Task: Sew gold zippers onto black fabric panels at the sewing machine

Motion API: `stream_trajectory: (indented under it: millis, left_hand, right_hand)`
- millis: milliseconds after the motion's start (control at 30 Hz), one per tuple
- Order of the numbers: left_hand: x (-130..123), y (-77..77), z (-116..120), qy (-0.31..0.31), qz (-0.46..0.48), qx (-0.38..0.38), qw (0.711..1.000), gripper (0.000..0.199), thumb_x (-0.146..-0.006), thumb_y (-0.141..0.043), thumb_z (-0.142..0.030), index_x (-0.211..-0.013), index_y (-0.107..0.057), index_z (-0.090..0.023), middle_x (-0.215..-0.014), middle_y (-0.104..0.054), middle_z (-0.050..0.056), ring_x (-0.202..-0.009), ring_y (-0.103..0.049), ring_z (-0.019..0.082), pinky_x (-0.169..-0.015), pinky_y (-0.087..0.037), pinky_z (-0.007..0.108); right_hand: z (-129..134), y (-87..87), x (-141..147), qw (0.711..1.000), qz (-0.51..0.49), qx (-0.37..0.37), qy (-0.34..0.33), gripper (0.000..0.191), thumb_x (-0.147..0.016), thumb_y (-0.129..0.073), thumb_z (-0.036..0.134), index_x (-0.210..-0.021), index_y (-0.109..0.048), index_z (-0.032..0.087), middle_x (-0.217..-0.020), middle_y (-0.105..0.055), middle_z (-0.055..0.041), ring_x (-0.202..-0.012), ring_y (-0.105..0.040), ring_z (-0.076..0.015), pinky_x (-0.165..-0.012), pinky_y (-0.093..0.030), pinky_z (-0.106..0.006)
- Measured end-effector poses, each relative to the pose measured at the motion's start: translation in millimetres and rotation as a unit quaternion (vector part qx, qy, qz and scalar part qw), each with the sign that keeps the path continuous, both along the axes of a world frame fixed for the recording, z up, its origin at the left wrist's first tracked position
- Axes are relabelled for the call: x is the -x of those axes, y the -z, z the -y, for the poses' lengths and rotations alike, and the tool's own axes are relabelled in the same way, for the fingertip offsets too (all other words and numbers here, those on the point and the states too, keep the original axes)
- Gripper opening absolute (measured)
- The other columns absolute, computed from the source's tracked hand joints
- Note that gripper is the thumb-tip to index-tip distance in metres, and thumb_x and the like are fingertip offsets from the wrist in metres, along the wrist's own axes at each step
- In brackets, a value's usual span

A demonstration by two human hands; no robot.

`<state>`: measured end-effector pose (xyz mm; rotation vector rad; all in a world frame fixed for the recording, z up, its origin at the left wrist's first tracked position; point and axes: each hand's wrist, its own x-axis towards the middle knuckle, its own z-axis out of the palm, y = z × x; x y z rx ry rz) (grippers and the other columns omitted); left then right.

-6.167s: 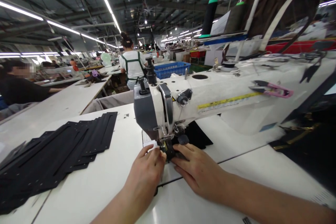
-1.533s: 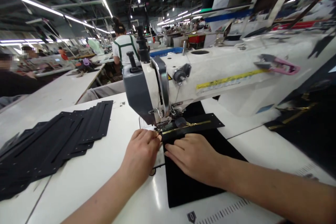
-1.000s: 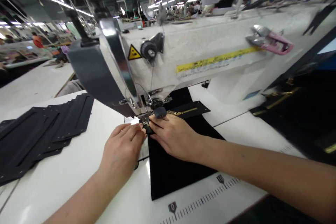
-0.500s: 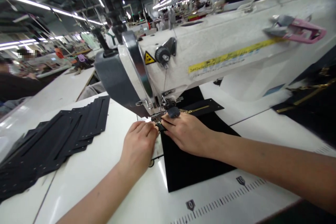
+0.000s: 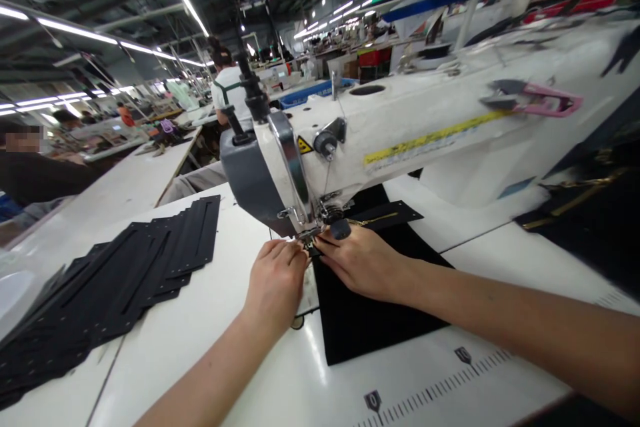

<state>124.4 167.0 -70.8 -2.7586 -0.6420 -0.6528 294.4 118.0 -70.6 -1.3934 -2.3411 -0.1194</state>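
Note:
Black fabric (image 5: 373,323) lies under the presser foot of a white sewing machine (image 5: 430,130). A dark strip (image 5: 409,212) with a gold zipper (image 5: 383,218) rests on it behind my right hand. My left hand (image 5: 277,277) is closed, its fingertips pinching the work's left edge close by the foot. From the other side, my right hand (image 5: 363,261) lies on the fabric with its fingers pressed together and the tips holding the work near the needle. The needle point and the exact grip are hidden by the fingers and machine head.
Overlapping black slotted pieces (image 5: 125,273) are spread at the left of the white table (image 5: 200,353). Pink-handled snips (image 5: 535,99) sit on the machine arm. More dark fabric with gold zippers (image 5: 570,203) lies at right. Co-workers sit and stand beyond.
The view has shifted, so the machine and my hands appear slightly lower and farther right. Both hands stay at the presser foot. A person in white now shows more behind the machine.

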Motion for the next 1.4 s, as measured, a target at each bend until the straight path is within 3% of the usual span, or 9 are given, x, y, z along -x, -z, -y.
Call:
stream_trajectory:
  millis: [500,600,767,833,933,1100,1200,1300,1400]
  left_hand:
    - [-2.6,7.8,-2.4,-0.037,0.024,-0.019,0.999,0.012,-0.083,-0.049,-0.010,-0.078,-0.060,-0.012,-0.081,-0.065,0.008,-0.073,-0.061,0.021,-0.071,-0.047,0.037]
    - [-0.6,5.1,-4.5,-0.041,0.024,-0.006,0.999,0.012,-0.083,-0.050,-0.012,-0.078,-0.061,-0.012,-0.083,-0.066,0.009,-0.075,-0.061,0.022,-0.071,-0.048,0.037]
    - [14.6,-13.6,9.4,-0.024,0.019,0.049,0.998,0.010,-0.081,-0.055,-0.014,-0.082,-0.063,-0.019,-0.095,-0.067,0.003,-0.089,-0.061,0.021,-0.084,-0.045,0.041]
    - [22.5,-20.1,24.0,-0.003,0.022,0.094,0.995,0.012,-0.081,-0.055,-0.016,-0.089,-0.063,-0.021,-0.099,-0.066,0.002,-0.097,-0.058,0.022,-0.092,-0.039,0.045]
    - [29.3,-23.0,45.8,0.012,0.018,0.151,0.988,0.016,-0.081,-0.054,-0.014,-0.092,-0.063,-0.022,-0.102,-0.064,0.003,-0.097,-0.057,0.021,-0.092,-0.040,0.043]
    - [29.4,-17.8,57.6,-0.018,0.022,0.191,0.981,0.020,-0.080,-0.054,-0.011,-0.096,-0.062,-0.020,-0.106,-0.061,0.004,-0.098,-0.054,0.021,-0.086,-0.045,0.039]
    - [28.2,-20.0,57.0,-0.042,0.028,0.202,0.978,0.022,-0.080,-0.054,-0.012,-0.099,-0.061,-0.020,-0.113,-0.058,0.006,-0.104,-0.051,0.024,-0.089,-0.042,0.043]
    - [25.9,-29.9,58.2,-0.022,0.040,0.255,0.966,0.018,-0.081,-0.051,-0.012,-0.094,-0.062,-0.020,-0.105,-0.062,0.005,-0.098,-0.054,0.022,-0.085,-0.044,0.040]
    - [21.5,-41.6,58.3,0.015,0.112,0.272,0.956,0.018,-0.082,-0.049,-0.010,-0.090,-0.062,-0.020,-0.092,-0.066,0.003,-0.088,-0.058,0.019,-0.079,-0.045,0.035]
  right_hand:
    - [-8.6,7.1,1.5,0.999,-0.040,-0.020,0.002,0.024,-0.084,-0.040,0.011,-0.100,-0.059,0.013,-0.097,-0.062,-0.0097,-0.090,-0.055,-0.0216,-0.083,-0.043,-0.033]
    - [-6.3,4.1,-4.4,0.999,-0.023,-0.032,0.025,0.024,-0.084,-0.046,0.017,-0.104,-0.057,0.014,-0.104,-0.061,-0.0112,-0.097,-0.053,-0.0240,-0.090,-0.039,-0.040]
    - [47.5,-0.3,-4.4,0.991,0.038,-0.048,0.117,0.043,-0.077,-0.057,0.032,-0.109,-0.055,0.005,-0.106,-0.059,-0.0197,-0.095,-0.054,-0.0305,-0.082,-0.044,-0.045]
    - [78.0,4.7,1.2,0.990,0.053,-0.100,0.079,0.045,-0.077,-0.053,0.037,-0.111,-0.055,0.007,-0.104,-0.061,-0.0165,-0.088,-0.057,-0.0289,-0.075,-0.047,-0.042]
    - [108.7,18.1,12.0,0.980,0.055,-0.186,0.043,0.029,-0.081,-0.045,0.019,-0.106,-0.058,0.014,-0.102,-0.064,-0.0102,-0.080,-0.059,-0.0223,-0.066,-0.047,-0.032]
    - [115.7,28.8,28.4,0.970,0.022,-0.243,0.024,0.035,-0.091,-0.032,0.031,-0.098,-0.061,0.011,-0.098,-0.065,-0.0158,-0.085,-0.060,-0.0251,-0.069,-0.046,-0.035]
    - [113.1,7.5,27.3,0.966,-0.047,-0.256,-0.001,0.030,-0.089,-0.030,0.012,-0.093,-0.060,0.012,-0.089,-0.067,-0.0121,-0.081,-0.061,-0.0211,-0.069,-0.045,-0.032]
    - [107.0,-32.8,12.3,0.983,-0.164,-0.084,-0.014,0.024,-0.089,-0.033,0.012,-0.086,-0.056,0.015,-0.076,-0.064,-0.0052,-0.068,-0.059,-0.0137,-0.060,-0.044,-0.023]
    - [95.2,-66.1,-5.1,0.978,-0.207,-0.018,0.006,0.023,-0.091,-0.037,0.017,-0.073,-0.051,0.018,-0.061,-0.055,0.0009,-0.054,-0.053,-0.0106,-0.052,-0.040,-0.021]
